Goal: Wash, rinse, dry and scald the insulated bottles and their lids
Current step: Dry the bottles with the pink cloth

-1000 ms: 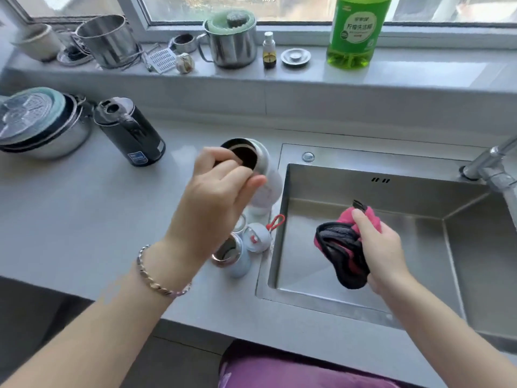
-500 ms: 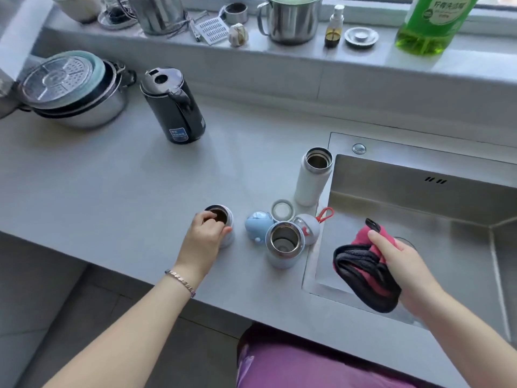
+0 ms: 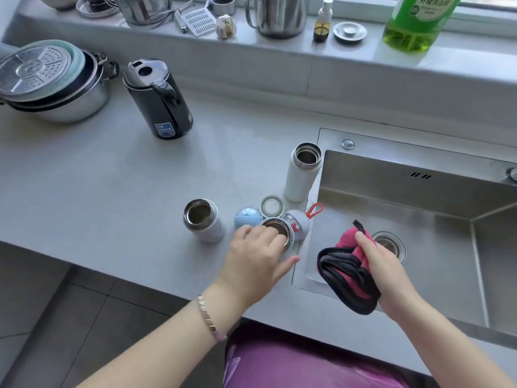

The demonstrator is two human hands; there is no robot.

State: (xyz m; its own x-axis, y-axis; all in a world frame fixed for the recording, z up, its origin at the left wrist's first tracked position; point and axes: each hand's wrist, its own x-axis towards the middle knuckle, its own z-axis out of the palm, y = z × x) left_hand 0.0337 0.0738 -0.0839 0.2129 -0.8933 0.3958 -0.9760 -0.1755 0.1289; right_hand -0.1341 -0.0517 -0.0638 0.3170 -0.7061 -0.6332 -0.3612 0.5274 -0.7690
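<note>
Head view, near to far: a purple garment point(image 3: 293, 365) is seen at the lower edge, and a metal link bracelet point(image 3: 209, 317) is worn on the left wrist. The left hand point(image 3: 257, 256) is laid with slack fingers over the near rim of a lidless light-blue insulated bottle point(image 3: 279, 229), the thumb splayed clear of it. The right hand point(image 3: 383, 264) is clenched round a bunched pink-and-black cloth point(image 3: 347, 273), held over the stainless-steel sink point(image 3: 419, 208). On the grey countertop point(image 3: 98, 177), a short white insulated bottle point(image 3: 204, 222) stands open just left of the hand. A light-blue domed lid point(image 3: 246, 217), a white ring-shaped cap point(image 3: 272, 205) and a pale domed lid with a red loop point(image 3: 299, 224) are clustered behind the blue bottle. A tall white insulated bottle point(image 3: 302, 175) stands open at the sink's edge. Farther back, a black electric kettle point(image 3: 159, 102) and stacked steel pots point(image 3: 56, 85) are shown.
</note>
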